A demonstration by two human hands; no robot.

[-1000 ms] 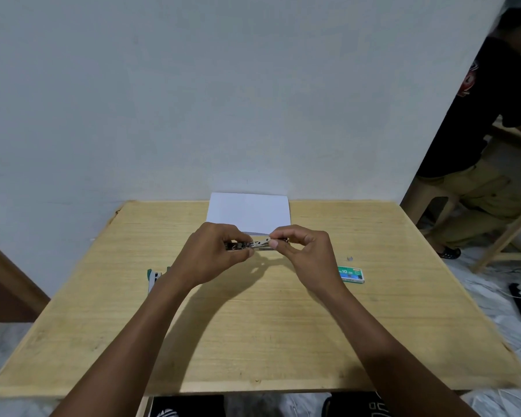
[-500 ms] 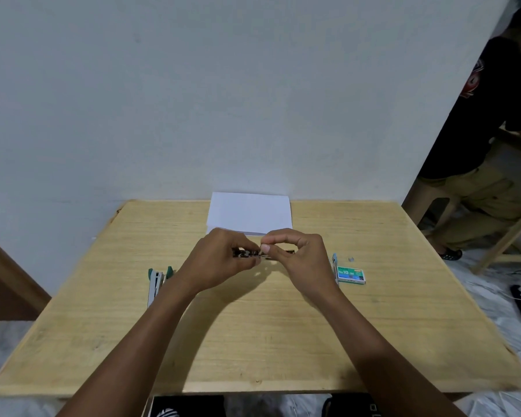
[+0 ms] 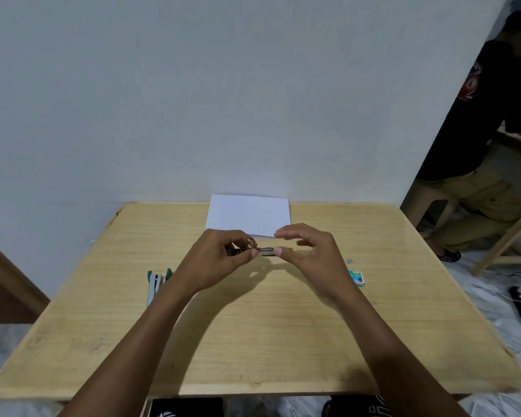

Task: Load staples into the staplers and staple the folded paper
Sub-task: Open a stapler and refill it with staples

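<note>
- left hand (image 3: 214, 260): grip closed round small stapler (image 3: 265, 251), held just above worktop (image 3: 283, 326)
- right hand (image 3: 310, 254): grip wide, thumb tip at the stapler's metal end, fingers arched above
- folded paper (image 3: 248, 215) at far edge; second stapler (image 3: 155, 284) left, staple box (image 3: 358, 276) right

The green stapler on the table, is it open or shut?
Open, it seems: the green stapler shows two green ends splayed apart, with its silver track between them.

1 small dark stapler (image 3: 254, 251) is held before the white folded paper (image 3: 248, 215); 1 green-and-grey stapler (image 3: 155, 285) lies at left.
</note>
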